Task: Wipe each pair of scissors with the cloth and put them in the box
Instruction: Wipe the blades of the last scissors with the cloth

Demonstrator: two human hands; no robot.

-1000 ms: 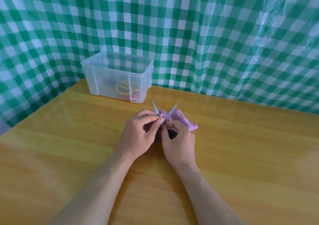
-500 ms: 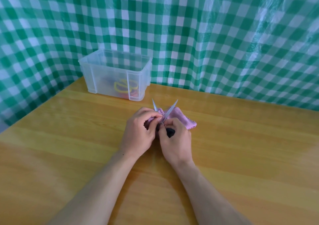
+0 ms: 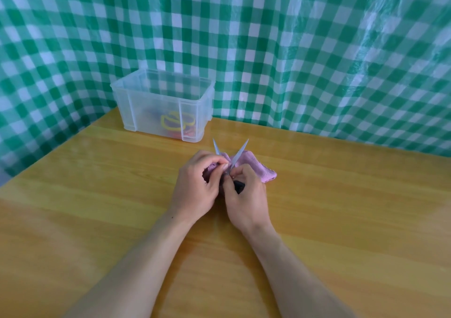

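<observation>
A pair of scissors (image 3: 240, 151) with a black handle stands with its two blades spread apart and pointing away from me. My right hand (image 3: 246, 195) grips the black handle. My left hand (image 3: 197, 188) pinches a pink cloth (image 3: 258, 168) against the base of the left blade. Most of the cloth lies bunched behind my right hand on the table. The clear plastic box (image 3: 163, 105) stands at the back left, with yellow-handled scissors (image 3: 175, 122) and something red inside it.
The wooden table (image 3: 97, 195) ends at the left, where its edge runs diagonally. A green and white checked plastic sheet (image 3: 292, 49) hangs close behind the box and along the table's far side.
My hands have stayed at the same spot. The left fingers with the cloth have slid slightly down toward the pivot of the scissors.
</observation>
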